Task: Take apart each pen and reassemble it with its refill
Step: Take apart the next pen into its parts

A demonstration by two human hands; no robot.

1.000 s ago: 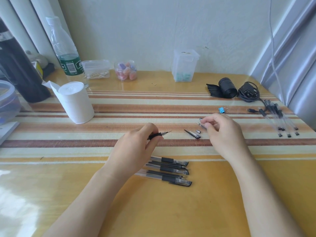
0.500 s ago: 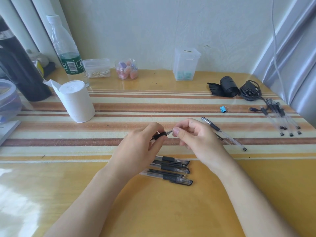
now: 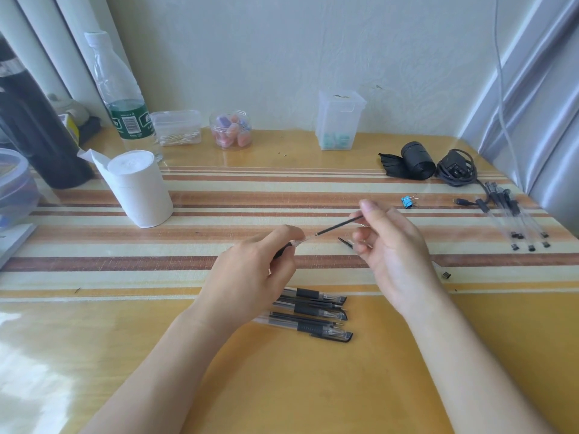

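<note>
Pinching the refill (image 3: pixel 338 228) by its far end, your right hand (image 3: pixel 391 245) held it in the air just beyond the pile of pens (image 3: pixel 313 311), while your left hand (image 3: pixel 250 277) gripped the black tip section (image 3: pixel 282 253) at its near end. You seemed to be seating the refill; the next move called for a straight, gentle push.

Table (image 3: pixel 282 386): glossy, smooth; strong glare at 8 o'clock.
Striped cloth (image 3: pixel 219 195), centre: looks woven, with a clear shiny sheet over it.
Pens (image 3: pixel 313 317), 6 o'clock: clear smooth plastic, matt black grips.
Refill (image 3: pixel 340 226): thin dark plastic tube.
Bottle (image 3: pixel 116 89), 10 o'clock: clear plastic.
Paper roll (image 3: pixel 138 189): matt white.
Wall (image 3: pixel 282 57): matt, faintly textured.
</note>
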